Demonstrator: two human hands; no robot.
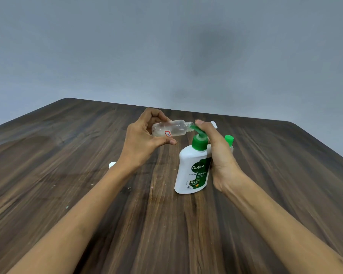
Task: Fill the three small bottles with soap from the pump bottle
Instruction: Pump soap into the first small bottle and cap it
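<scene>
One table (87,194) under both my arms, dark wood, everything within reach. Pump bottle (193,171) stands upright just inside my right hand (216,155); that hand wraps its far side, palm against the body, and a fingertip sits on top of the green pump head (200,140). My left hand (145,139) pinches the small clear bottle (171,129) near its base, thumb below and fingers curled over the top. It's tipped nearly flat, open neck pointing at my right hand and meeting the spout tip.

It looks close to empty, so I judge filling has barely started.

- Keep spout tip inside the neck before pressing
- Press slow, short strokes; soap is thick and can back up
- Drop the base lower so soap runs in

Behind my right hand: green-capped bottle (229,141), mostly hidden. Loose white cap (112,165) beside my left wrist.
</scene>
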